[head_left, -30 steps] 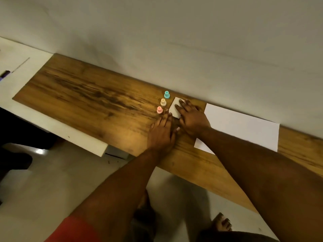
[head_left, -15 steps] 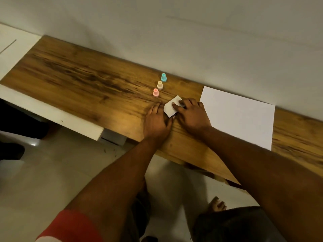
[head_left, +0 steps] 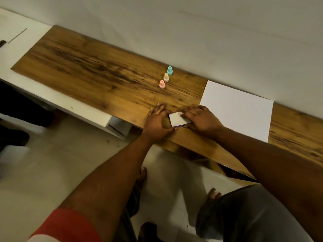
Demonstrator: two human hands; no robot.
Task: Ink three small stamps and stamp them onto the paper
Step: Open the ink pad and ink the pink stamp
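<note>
Three small stamps stand in a row on the wooden table [head_left: 104, 75]: a teal stamp [head_left: 169, 70], a beige stamp [head_left: 166, 77] and a pink stamp [head_left: 162, 84]. A white sheet of paper [head_left: 241, 109] lies to the right. Near the table's front edge sits a small flat white ink pad case [head_left: 178, 118]. My right hand [head_left: 201, 119] grips its right side, fingers on its lid. My left hand [head_left: 158, 122] rests flat on the table with its thumb against the case's left edge. A purple rim shows under the case.
A white desk [head_left: 21, 41] adjoins the wooden table on the left. A grey wall [head_left: 192, 32] runs right behind the table. Below the front edge are the tiled floor, my feet and my legs.
The ink pad case has been slid from beside the stamps toward the table's front edge. Both hands came back with it; the stamps and paper stayed put.
</note>
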